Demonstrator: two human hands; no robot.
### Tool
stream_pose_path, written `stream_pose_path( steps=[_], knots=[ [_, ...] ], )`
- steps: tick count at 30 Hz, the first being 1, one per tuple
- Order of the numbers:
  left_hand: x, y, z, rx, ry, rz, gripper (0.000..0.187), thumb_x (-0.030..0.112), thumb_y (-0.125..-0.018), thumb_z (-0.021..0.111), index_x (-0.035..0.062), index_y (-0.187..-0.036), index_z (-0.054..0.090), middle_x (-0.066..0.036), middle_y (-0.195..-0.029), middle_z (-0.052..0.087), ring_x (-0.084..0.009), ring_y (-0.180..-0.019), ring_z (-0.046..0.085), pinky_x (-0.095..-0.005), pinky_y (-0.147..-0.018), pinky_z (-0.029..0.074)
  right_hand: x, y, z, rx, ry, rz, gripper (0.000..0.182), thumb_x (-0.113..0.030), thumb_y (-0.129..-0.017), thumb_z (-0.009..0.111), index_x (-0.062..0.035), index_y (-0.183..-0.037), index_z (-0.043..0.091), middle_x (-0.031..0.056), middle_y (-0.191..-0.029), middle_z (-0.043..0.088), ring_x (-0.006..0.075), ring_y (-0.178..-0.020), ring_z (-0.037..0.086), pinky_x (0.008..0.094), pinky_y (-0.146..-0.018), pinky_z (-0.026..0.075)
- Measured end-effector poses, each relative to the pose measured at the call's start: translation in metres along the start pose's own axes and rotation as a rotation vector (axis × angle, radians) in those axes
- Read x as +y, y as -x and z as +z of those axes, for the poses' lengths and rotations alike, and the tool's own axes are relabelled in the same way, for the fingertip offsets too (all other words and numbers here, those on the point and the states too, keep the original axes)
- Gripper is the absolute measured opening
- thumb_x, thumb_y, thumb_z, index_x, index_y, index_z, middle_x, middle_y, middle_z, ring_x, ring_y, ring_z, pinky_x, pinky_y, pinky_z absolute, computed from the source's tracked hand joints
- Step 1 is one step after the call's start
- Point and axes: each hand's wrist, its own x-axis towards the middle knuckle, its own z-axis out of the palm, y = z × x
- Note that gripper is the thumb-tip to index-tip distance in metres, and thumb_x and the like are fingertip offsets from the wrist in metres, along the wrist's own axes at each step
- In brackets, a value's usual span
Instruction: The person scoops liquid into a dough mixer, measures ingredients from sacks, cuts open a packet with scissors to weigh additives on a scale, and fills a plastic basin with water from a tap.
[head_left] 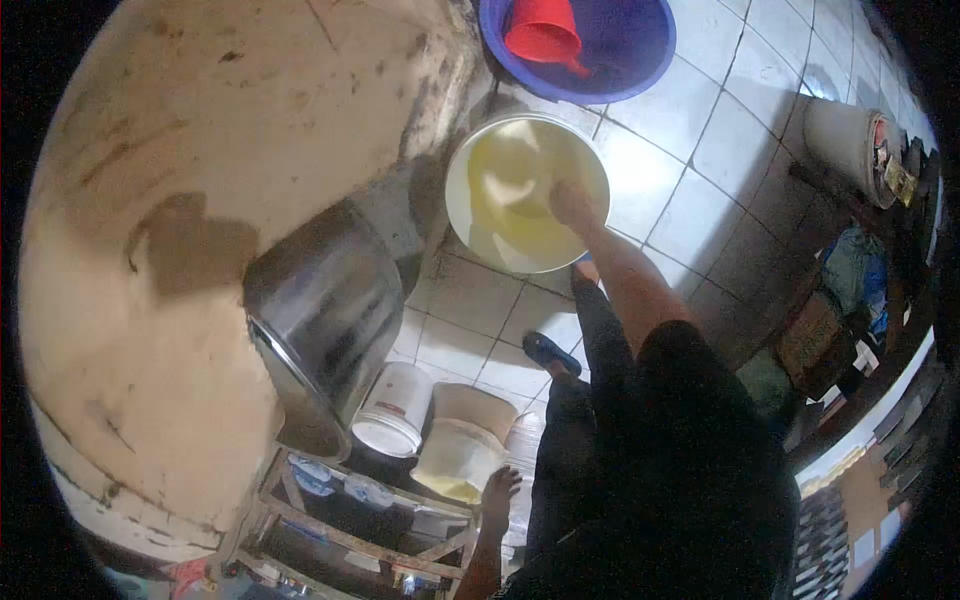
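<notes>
My right hand (573, 204) reaches over the near side of a large white tub (456, 215) on the floor. Pale yellow liquid (485, 175) lies in the tub, with bright glare and shadow across it. The fingers of that hand look curled together, but blur hides what they hold, if anything. Low in the view, my left hand (501, 487) hangs with fingers apart, holding nothing. Nearest to it is a whitish container (455, 455) with something yellowish at its mouth.
Beyond the tub, a purple basin (640, 70) holds a red dipper (545, 30). A dark metal drum (325, 290) leans by the stained wall. A white bucket (392, 405) and a wooden rack (350, 540) stand lower left. Another bucket (845, 140) is at right.
</notes>
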Motion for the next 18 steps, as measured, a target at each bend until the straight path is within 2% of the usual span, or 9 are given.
stream_pose_path(
  steps=[2,5,9,12,13,14,16,17,18],
  knots=[
    [0.046,-0.015,0.027,-0.070,0.150,0.173,0.041,0.020,-0.097,0.049,0.0003,-0.132,0.045,-0.013,-0.122,0.059,-0.0228,-0.111,0.060,-0.0355,-0.091,0.050,-0.003,0.016,-0.044,-0.067,-0.325,0.193,0.018,-0.017,-0.081,0.058,-0.0060,-0.088,0.070,0.0135,-0.092,0.070,0.0299,-0.082,0.069,0.0440,-0.066,0.055],
    [0.118,-0.012,0.060,-0.115,0.058,0.276,0.041,0.020,-0.098,0.047,-0.0002,-0.133,0.044,-0.014,-0.122,0.059,-0.0219,-0.112,0.059,-0.0352,-0.094,0.048,-0.007,0.024,-0.056,-0.059,-0.362,0.151,0.017,-0.016,-0.082,0.057,-0.0085,-0.090,0.070,0.0116,-0.091,0.070,0.0292,-0.084,0.069,0.0441,-0.068,0.055],
    [0.158,0.008,0.074,-0.108,0.052,0.354,0.046,0.027,-0.096,0.054,0.0015,-0.133,0.046,-0.012,-0.123,0.058,-0.0223,-0.111,0.057,-0.0361,-0.095,0.044,-0.011,0.033,0.012,0.068,-0.298,0.076,0.020,-0.020,-0.083,0.057,-0.0079,-0.093,0.069,0.0117,-0.092,0.069,0.0299,-0.085,0.067,0.0437,-0.071,0.054],
    [0.148,0.012,0.062,-0.130,-0.077,0.403,0.043,0.026,-0.096,0.053,0.0023,-0.132,0.048,-0.012,-0.121,0.059,-0.0221,-0.109,0.058,-0.0341,-0.093,0.046,-0.033,0.044,-0.002,0.353,-0.344,0.158,0.011,-0.015,-0.082,0.058,-0.0061,-0.084,0.065,0.0170,-0.086,0.067,0.0346,-0.079,0.067,0.0436,-0.064,0.053],
    [0.138,0.013,0.055,-0.159,-0.085,0.420,0.043,0.026,-0.096,0.053,0.0023,-0.132,0.048,-0.012,-0.121,0.059,-0.0221,-0.109,0.058,-0.0341,-0.093,0.046,-0.039,0.054,-0.003,0.348,-0.248,0.060,0.012,-0.015,-0.081,0.059,-0.0065,-0.087,0.065,0.0161,-0.084,0.067,0.0340,-0.077,0.067,0.0442,-0.063,0.053],
    [0.125,0.012,0.048,-0.163,-0.069,0.442,0.042,0.025,-0.096,0.052,0.0014,-0.131,0.049,-0.013,-0.121,0.060,-0.0223,-0.108,0.060,-0.0334,-0.090,0.049,-0.039,0.068,-0.005,0.337,-0.140,-0.026,0.013,-0.015,-0.080,0.060,-0.0070,-0.089,0.065,0.0153,-0.082,0.067,0.0333,-0.075,0.067,0.0448,-0.062,0.053],
    [0.099,0.003,0.032,-0.220,-0.067,0.495,0.040,0.024,-0.097,0.050,0.0006,-0.129,0.049,-0.014,-0.121,0.060,-0.0225,-0.107,0.061,-0.0328,-0.086,0.051,-0.043,0.088,-0.033,0.167,-0.243,-0.004,0.019,-0.017,-0.084,0.055,-0.0077,-0.098,0.063,0.0142,-0.089,0.065,0.0302,-0.081,0.064,0.0441,-0.071,0.052],
    [0.085,-0.005,0.022,-0.180,0.002,0.373,0.041,0.027,-0.097,0.051,0.0012,-0.129,0.050,-0.014,-0.119,0.061,-0.0231,-0.105,0.062,-0.0334,-0.086,0.051,-0.048,0.094,-0.055,0.023,-0.462,0.091,0.023,-0.020,-0.088,0.050,-0.0080,-0.105,0.061,0.0140,-0.096,0.062,0.0277,-0.089,0.062,0.0428,-0.081,0.051],
    [0.072,-0.010,0.011,-0.134,0.071,0.250,0.041,0.030,-0.098,0.052,0.0018,-0.128,0.050,-0.014,-0.118,0.062,-0.0237,-0.103,0.063,-0.0339,-0.085,0.052,-0.045,0.098,-0.065,0.006,-0.439,-0.043,0.023,-0.020,-0.089,0.049,-0.0061,-0.102,0.063,0.0164,-0.096,0.063,0.0301,-0.090,0.063,0.0449,-0.083,0.050]
  ],
)
